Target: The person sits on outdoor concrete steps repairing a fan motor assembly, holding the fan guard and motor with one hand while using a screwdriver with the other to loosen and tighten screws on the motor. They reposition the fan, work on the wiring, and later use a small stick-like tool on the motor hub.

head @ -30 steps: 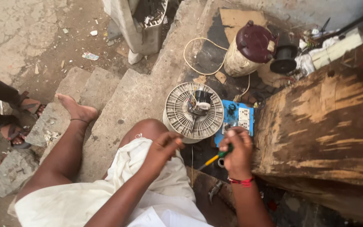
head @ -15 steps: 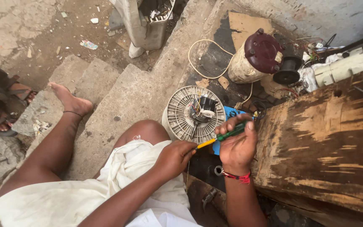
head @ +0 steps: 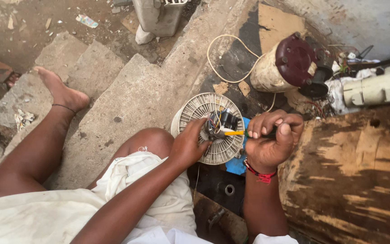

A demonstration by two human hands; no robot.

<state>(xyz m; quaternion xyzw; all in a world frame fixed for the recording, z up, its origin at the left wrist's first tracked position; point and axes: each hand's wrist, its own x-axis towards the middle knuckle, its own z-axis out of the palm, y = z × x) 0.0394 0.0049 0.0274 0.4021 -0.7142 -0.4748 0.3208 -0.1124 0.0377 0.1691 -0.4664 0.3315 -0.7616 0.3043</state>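
Head view: right hand [head: 271, 142] clenched around a screwdriver [head: 244, 133], green and yellow handle showing between the fingers, tip pointing left into the middle of a fan motor housing [head: 208, 129]. Left hand [head: 188, 144] grasps the left side of the same housing, fingertips at the central cluster of coloured wires [head: 215, 122] and the black part beside them. Housing is round, pale, ribbed like a grille, and sits tilted at the person's knee [head: 150, 140], over a blue card [head: 235, 165] on the dark ground. Red thread bracelet [head: 259, 172] on the right wrist. Behind the housing lies a cream motor with a maroon cap [head: 290, 63], a pale cord [head: 222, 58] looping from it. Weathered wooden worktop [head: 353, 176] stands at right. Bare foot [head: 62, 92] rests on broken concrete slabs [head: 127, 95] at left.
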